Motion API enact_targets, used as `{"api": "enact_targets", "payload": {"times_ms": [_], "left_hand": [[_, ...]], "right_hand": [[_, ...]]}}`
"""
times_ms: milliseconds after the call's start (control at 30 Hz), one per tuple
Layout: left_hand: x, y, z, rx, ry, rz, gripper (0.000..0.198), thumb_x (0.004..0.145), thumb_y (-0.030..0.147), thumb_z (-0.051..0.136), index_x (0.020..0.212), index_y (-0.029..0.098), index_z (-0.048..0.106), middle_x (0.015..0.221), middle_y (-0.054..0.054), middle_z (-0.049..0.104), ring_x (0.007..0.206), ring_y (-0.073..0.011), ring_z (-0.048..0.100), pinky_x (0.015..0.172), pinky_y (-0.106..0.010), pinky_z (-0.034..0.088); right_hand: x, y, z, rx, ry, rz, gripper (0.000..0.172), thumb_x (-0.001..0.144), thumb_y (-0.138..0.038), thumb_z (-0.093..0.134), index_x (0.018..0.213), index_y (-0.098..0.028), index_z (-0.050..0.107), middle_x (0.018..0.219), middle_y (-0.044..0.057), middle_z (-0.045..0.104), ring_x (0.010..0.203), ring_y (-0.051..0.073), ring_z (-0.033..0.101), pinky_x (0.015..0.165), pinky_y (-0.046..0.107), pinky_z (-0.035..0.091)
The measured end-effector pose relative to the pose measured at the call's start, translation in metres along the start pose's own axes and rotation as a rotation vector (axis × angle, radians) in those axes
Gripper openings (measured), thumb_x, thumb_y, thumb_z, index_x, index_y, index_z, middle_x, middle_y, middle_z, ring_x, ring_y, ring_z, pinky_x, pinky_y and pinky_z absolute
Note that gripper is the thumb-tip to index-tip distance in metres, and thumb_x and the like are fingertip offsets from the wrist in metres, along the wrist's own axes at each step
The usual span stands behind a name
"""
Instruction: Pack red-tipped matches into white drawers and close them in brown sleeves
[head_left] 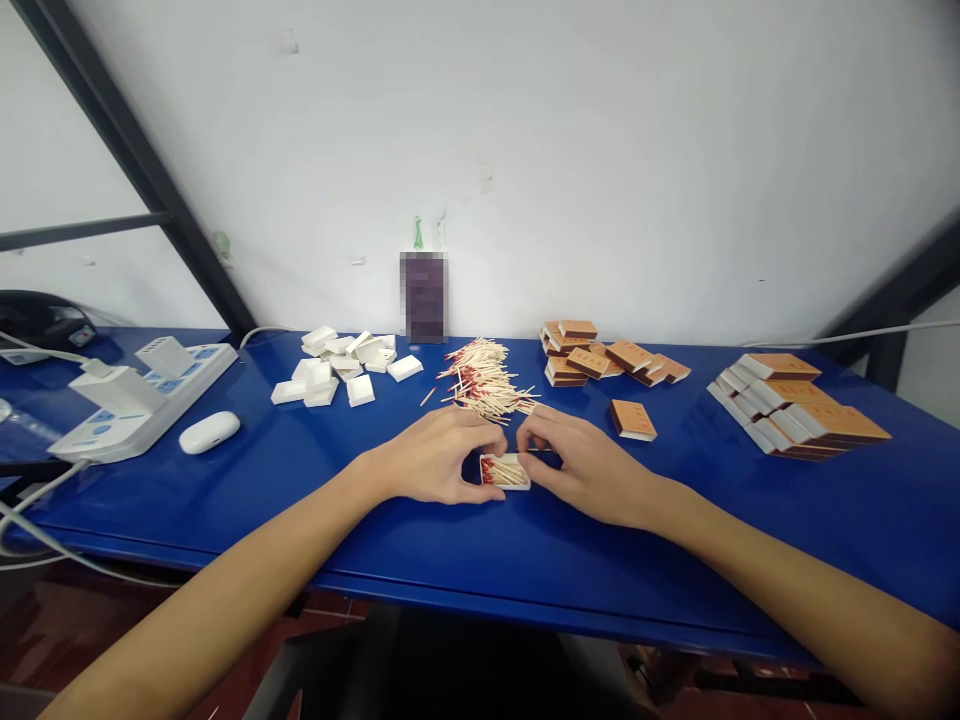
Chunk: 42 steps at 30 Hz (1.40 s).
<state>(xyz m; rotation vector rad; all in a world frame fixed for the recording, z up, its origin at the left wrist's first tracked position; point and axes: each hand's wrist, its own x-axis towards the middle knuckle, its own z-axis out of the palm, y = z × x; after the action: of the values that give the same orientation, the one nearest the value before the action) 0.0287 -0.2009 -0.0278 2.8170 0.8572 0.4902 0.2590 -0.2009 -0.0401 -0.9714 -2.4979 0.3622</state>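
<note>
A small white matchbox tray lies on the blue table in front of me, filled with red-tipped matches. My left hand curves round the tray's left end, thumb along the near side and fingers at the far side. At the right end, my right hand has its thumb and bent fingers against the tray and match ends. Just beyond both hands is a loose heap of matches. One orange matchbox lies by itself beyond my right hand.
Several empty white trays are piled at the back left, and several orange matchbox sleeves at the back right. Stacked matchboxes stand far right. A power strip and white earphone case occupy the left. A wall bounds the blue table behind.
</note>
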Motion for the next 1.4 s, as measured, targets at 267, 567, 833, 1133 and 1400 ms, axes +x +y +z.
{"api": "enact_targets", "payload": {"times_ms": [267, 567, 833, 1133, 1400], "left_hand": [[-0.001, -0.002, 0.0, 0.064, 0.029, 0.021, 0.024, 0.087, 0.038, 0.064, 0.099, 0.018, 0.069, 0.094, -0.005, 0.068, 0.087, -0.0193, 0.063, 0.08, -0.031, 0.046], [-0.003, -0.005, -0.003, 0.179, 0.151, 0.048, 0.04, 0.088, 0.042, 0.062, 0.121, 0.02, 0.058, 0.107, -0.006, 0.069, 0.097, -0.0208, 0.064, 0.088, -0.035, 0.047], [-0.004, -0.005, -0.004, 0.27, 0.152, 0.042, 0.032, 0.087, 0.039, 0.062, 0.113, 0.02, 0.056, 0.106, -0.005, 0.068, 0.093, -0.0213, 0.064, 0.086, -0.036, 0.046], [-0.003, -0.005, -0.003, 0.065, 0.097, -0.033, 0.041, 0.082, 0.046, 0.068, 0.109, 0.02, 0.051, 0.1, -0.003, 0.067, 0.09, -0.0212, 0.063, 0.08, -0.034, 0.045], [-0.001, 0.002, 0.0, -0.107, 0.058, -0.002, 0.046, 0.078, 0.045, 0.072, 0.11, 0.02, 0.051, 0.092, -0.002, 0.065, 0.085, -0.019, 0.061, 0.079, -0.031, 0.046]], "right_hand": [[0.001, 0.02, 0.001, -0.078, -0.076, 0.037, 0.008, 0.092, -0.017, 0.046, 0.087, -0.021, 0.051, 0.089, 0.003, 0.058, 0.079, 0.017, 0.055, 0.069, 0.03, 0.041], [0.004, 0.017, 0.004, -0.062, 0.109, -0.009, 0.014, 0.099, -0.021, 0.039, 0.088, -0.022, 0.047, 0.085, 0.003, 0.055, 0.075, 0.017, 0.053, 0.066, 0.03, 0.042], [0.005, 0.008, 0.004, 0.069, 0.334, -0.057, 0.009, 0.098, -0.02, 0.047, 0.093, -0.021, 0.054, 0.085, 0.003, 0.06, 0.075, 0.016, 0.055, 0.067, 0.029, 0.044], [0.002, 0.0, 0.005, 0.107, 0.298, -0.246, 0.009, 0.095, -0.018, 0.051, 0.089, -0.021, 0.058, 0.081, 0.003, 0.065, 0.076, 0.016, 0.056, 0.07, 0.03, 0.045], [0.001, -0.005, 0.002, 0.136, 0.066, -0.261, 0.009, 0.094, -0.021, 0.054, 0.089, -0.021, 0.062, 0.083, 0.002, 0.067, 0.078, 0.017, 0.055, 0.076, 0.032, 0.044]]}}
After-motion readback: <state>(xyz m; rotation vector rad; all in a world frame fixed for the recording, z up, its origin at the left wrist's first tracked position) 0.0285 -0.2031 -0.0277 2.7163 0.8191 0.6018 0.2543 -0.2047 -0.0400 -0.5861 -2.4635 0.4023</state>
